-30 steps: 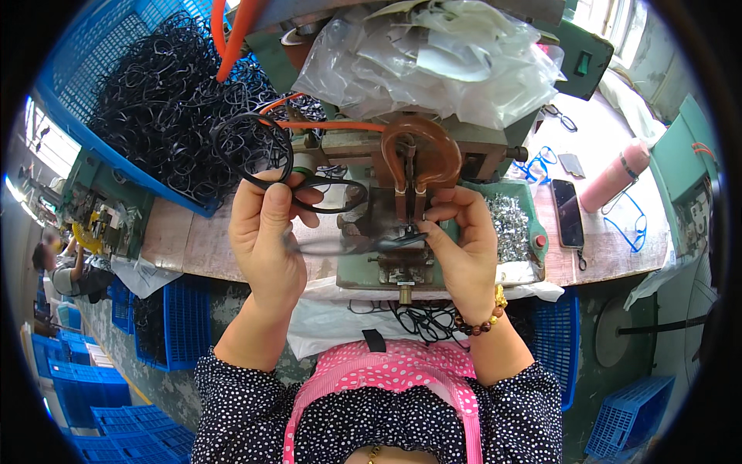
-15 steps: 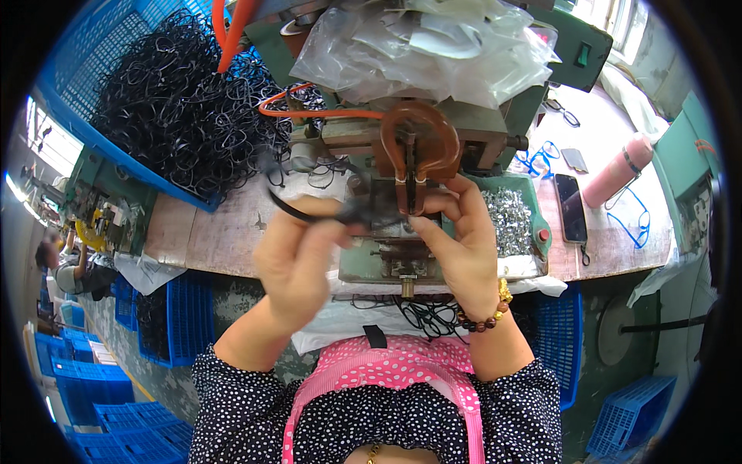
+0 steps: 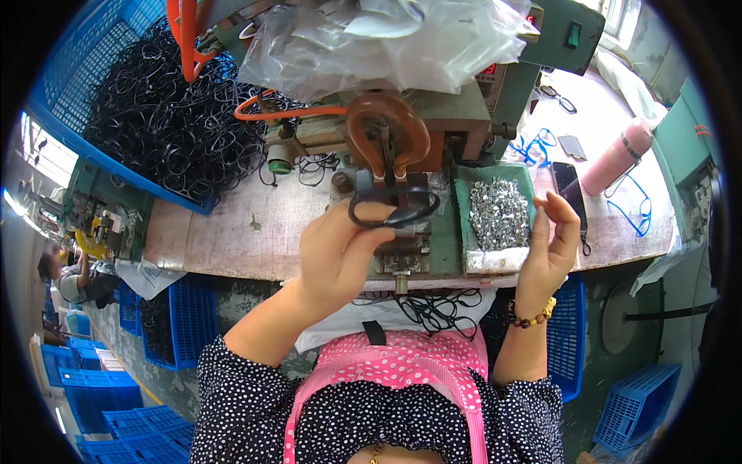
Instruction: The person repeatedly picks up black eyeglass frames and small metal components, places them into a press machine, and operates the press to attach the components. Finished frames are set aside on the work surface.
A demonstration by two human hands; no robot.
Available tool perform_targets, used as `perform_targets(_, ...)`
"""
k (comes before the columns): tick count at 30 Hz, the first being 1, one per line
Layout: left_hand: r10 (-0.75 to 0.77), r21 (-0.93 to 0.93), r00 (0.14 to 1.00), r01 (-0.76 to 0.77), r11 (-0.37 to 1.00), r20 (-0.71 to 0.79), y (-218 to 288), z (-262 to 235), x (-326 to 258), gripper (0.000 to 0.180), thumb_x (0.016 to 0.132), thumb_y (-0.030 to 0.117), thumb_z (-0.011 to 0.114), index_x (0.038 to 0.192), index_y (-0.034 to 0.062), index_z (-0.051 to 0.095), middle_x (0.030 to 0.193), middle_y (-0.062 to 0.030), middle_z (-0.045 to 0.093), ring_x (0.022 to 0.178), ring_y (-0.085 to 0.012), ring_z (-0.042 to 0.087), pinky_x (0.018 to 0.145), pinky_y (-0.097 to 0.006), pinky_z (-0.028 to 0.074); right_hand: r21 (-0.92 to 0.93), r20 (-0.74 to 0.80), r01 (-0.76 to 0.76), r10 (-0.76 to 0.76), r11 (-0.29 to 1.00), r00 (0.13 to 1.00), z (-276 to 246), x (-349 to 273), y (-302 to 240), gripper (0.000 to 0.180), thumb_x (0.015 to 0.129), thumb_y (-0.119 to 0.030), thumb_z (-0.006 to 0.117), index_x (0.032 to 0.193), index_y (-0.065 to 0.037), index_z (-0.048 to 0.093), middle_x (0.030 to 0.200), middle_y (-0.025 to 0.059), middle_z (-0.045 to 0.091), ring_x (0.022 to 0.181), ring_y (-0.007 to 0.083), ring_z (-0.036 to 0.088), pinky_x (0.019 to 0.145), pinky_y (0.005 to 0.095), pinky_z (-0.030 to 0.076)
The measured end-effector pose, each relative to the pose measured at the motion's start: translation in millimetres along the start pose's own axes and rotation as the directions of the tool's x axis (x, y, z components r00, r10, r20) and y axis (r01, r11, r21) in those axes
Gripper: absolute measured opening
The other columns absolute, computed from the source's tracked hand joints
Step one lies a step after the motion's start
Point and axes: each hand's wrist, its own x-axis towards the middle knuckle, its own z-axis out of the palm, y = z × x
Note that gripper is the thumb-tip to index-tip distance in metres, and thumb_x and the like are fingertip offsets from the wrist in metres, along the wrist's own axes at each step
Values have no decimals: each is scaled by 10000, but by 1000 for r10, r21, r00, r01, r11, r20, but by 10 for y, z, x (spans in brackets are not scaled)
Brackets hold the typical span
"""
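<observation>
My left hand (image 3: pixel 336 251) pinches a black eyeglass frame (image 3: pixel 403 221) by one side, in front of the machine's head. The frame is slightly blurred and shows two rounded rims. Behind it stands the bench machine, whose copper-coloured loop (image 3: pixel 421 139) runs down to a narrow tip partly hidden by the frame. My right hand (image 3: pixel 550 251) is raised at the right edge of a green tray (image 3: pixel 462 203) of small silvery metal parts (image 3: pixel 498 215). Its thumb and forefinger are close together; whatever they hold, if anything, is too small to make out.
A blue crate (image 3: pixel 154 189) heaped with black frames stands at the left. Clear plastic bags (image 3: pixel 386 50) cover the machine's top. Right of the tray lie a phone (image 3: pixel 568 189), a pink bottle (image 3: pixel 618 158) and blue glasses frames (image 3: pixel 643 220). Black frames (image 3: pixel 433 309) rest on my lap.
My right hand has moved from the machine's tip rightward to the tray's edge. My left hand has shifted a little right, with the eyeglass frame now across the machine's front.
</observation>
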Motion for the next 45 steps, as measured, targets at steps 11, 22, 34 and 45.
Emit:
perform_targets(11, 134, 64, 991, -133, 989, -23, -82, 66, 22, 220, 822, -18, 721, 1035, -2, 667, 867, -147, 678, 685, -313, 640, 604, -362, 501, 214, 71, -395, 390, 893, 918, -113, -61, 499, 199, 992, -5, 596, 1188, 22, 616, 1082, 77, 651, 978, 116, 605, 881, 256, 489)
perform_targets(22, 228, 195, 973, -216, 957, -41, 42, 67, 68, 246, 790, 29, 767, 1003, -12, 652, 863, -149, 674, 712, -352, 631, 622, -409, 504, -437, 443, 308, -96, 845, 891, 36, -176, 365, 69, 836, -100, 710, 874, -89, 653, 1049, 59, 676, 1218, 314, 553, 1136, 514, 295)
perform_targets(34, 46, 826, 980, 137, 547, -193, -1592, -953, 103, 474, 871, 159, 726, 1282, 39, 524, 1216, -172, 584, 1154, -344, 538, 983, -446, 430, -496, 471, 330, -70, 803, 879, 129, -199, 377, 82, 851, -127, 708, 865, -87, 638, 1077, 53, 664, 1251, 303, 523, 1174, 549, 240)
perform_targets(45, -172, 667, 882, 447, 596, -438, -2102, -1519, 396, 181, 941, 253, 656, 1074, 141, 606, 721, -117, 674, 623, -254, 638, 705, -406, 469, -160, 225, -84, 119, 984, 967, 130, -262, 444, 37, 998, -36, 587, 1022, -8, 593, 866, 68, 619, 797, 157, 621, 707, 290, 497)
